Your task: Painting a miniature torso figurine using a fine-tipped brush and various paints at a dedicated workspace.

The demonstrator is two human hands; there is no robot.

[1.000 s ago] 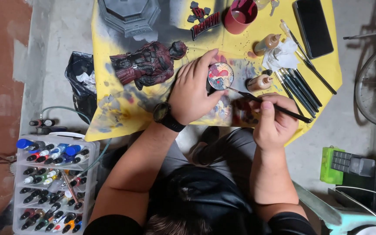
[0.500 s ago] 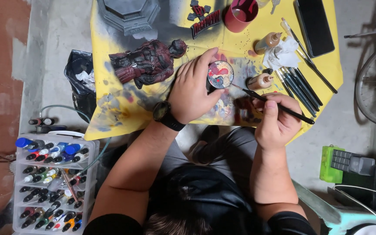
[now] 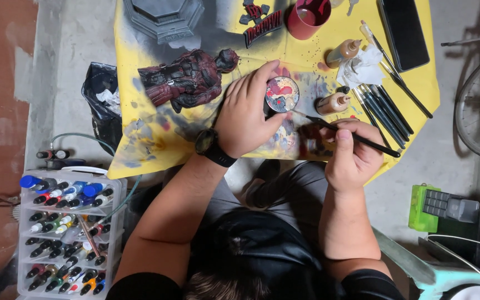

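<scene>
Painting bench, overhead view: both hands engaged at a small round palette.

The left hand [image 3: 245, 114] curls around the round paint-smeared palette [image 3: 282, 94], fingers closed on its edge to steady it on the yellow cloth [image 3: 140, 66]. The right hand [image 3: 354, 153] pinches a thin brush [image 3: 351, 133] pen-style, tip laid on the palette rim, presumably to load colour. The dark red figure [image 3: 187, 78] lies flat just beside the left hand, untouched. Spare brushes [image 3: 381, 105] lie within right-hand reach. The palette's underside is hidden by the fingers; the brush tip's colour is indistinct; the grey base [image 3: 165, 16] is cut off at the top.
</scene>
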